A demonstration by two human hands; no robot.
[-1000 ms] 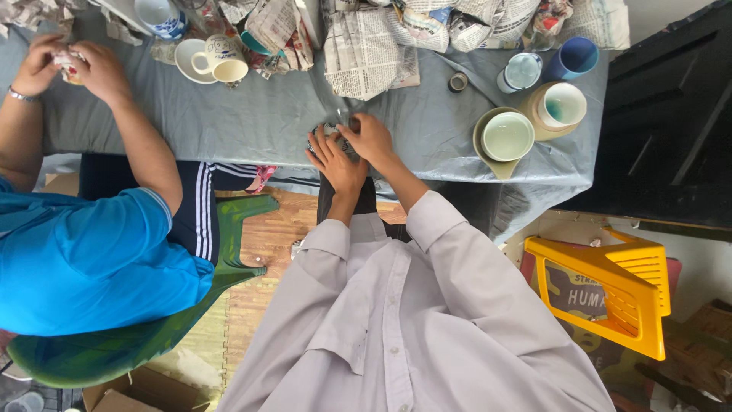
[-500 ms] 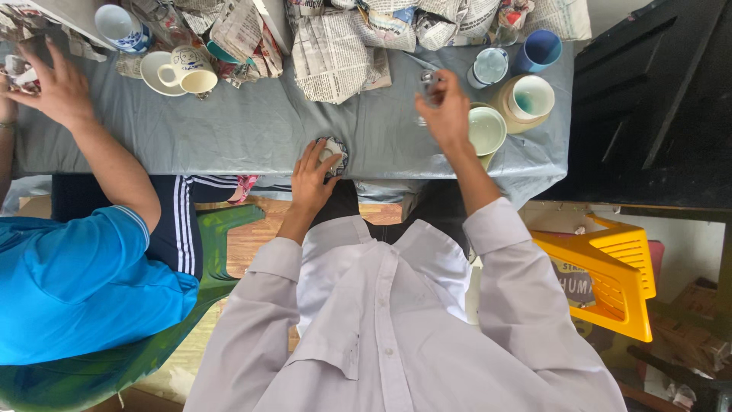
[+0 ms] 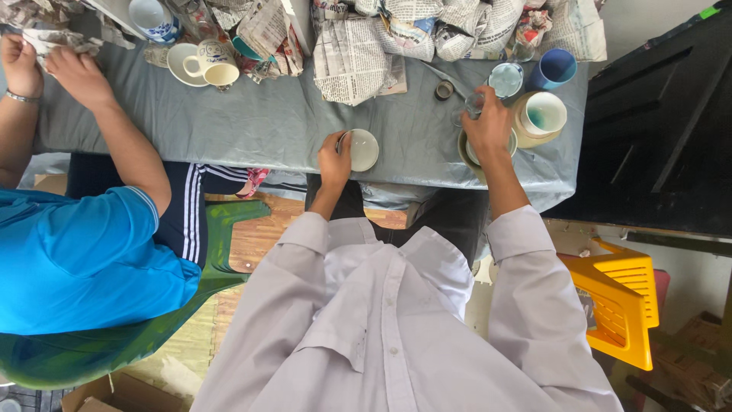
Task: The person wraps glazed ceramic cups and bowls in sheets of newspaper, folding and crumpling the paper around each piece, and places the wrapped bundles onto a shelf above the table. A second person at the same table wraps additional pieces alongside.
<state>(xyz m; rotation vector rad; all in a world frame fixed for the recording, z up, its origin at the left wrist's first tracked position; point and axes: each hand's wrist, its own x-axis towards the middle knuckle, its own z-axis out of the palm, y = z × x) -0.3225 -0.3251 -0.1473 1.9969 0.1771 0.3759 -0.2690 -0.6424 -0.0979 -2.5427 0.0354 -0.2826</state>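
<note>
My left hand (image 3: 334, 162) grips the edge of a small white dish (image 3: 364, 149) lying on the grey tablecloth (image 3: 259, 126) near the front edge. Farther right, my right hand (image 3: 488, 126) is closed on a small clear glass (image 3: 473, 104), held just above a pale green bowl (image 3: 467, 152) that the hand mostly hides. Beside that hand stand a cream mug with a green inside (image 3: 540, 116), a blue cup (image 3: 554, 70) and a glass tumbler (image 3: 505, 78).
Crumpled newspaper (image 3: 358, 57) and wrapped items line the table's far side. A white cup on a saucer (image 3: 206, 65) sits at the left. A person in a blue shirt (image 3: 84, 259) handles newspaper at the far left. A yellow plastic stool (image 3: 614, 305) stands at the lower right.
My hands split apart from the table's front middle. The right one reached right to the bowls and took hold of the glass; the left one stayed on the dish.
</note>
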